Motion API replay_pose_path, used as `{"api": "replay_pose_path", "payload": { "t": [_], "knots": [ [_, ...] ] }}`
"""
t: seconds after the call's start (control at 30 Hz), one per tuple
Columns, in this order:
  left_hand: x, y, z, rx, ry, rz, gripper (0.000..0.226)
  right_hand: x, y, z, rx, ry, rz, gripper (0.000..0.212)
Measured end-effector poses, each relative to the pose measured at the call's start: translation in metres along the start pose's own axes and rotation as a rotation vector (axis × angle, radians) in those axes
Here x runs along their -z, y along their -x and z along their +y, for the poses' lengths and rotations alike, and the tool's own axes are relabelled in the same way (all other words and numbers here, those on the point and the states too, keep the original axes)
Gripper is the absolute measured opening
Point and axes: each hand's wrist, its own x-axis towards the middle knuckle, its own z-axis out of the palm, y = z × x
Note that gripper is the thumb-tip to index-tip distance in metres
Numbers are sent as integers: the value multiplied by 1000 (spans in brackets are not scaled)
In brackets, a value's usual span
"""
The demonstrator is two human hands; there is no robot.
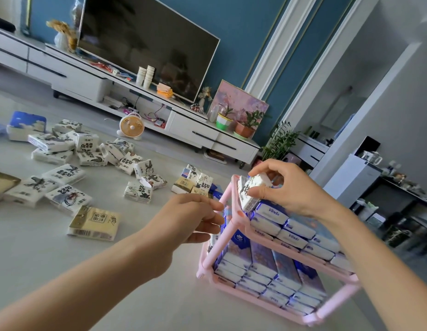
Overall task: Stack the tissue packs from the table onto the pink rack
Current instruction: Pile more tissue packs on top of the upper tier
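Many loose packs (64,174) lie scattered over the pale surface (52,254) on the left, well apart from the rack (336,299). Most are white with dark ink prints, and a yellow pack (94,223) lies nearest the left forearm. The right hand (288,187) is at the rack's top far-left corner, thumb and curled fingers pinching one white printed pack (251,191). That pack is tilted, its lower end touching the stacked packs (274,215) of blue and white on the upper tier, just inside the corner post. The left hand (191,218) is just beside the rack's near-left post at upper-tier height, fingers partly curled with their tips at the post; whether it grips the post cannot be told. Both tiers of the rack are filled with rows of blue-and-white packs. Behind, a dark TV (148,44) stands on a white cabinet (195,130), with a small orange fan (132,126) in front of it.
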Motion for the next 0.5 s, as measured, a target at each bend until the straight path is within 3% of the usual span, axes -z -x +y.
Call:
{"api": "replay_pose_path", "payload": {
  "t": [0.5],
  "knots": [
    [1,4,6,3,30,-31,25,-13,3,-1,-6,186,-41,33]
  ]
}}
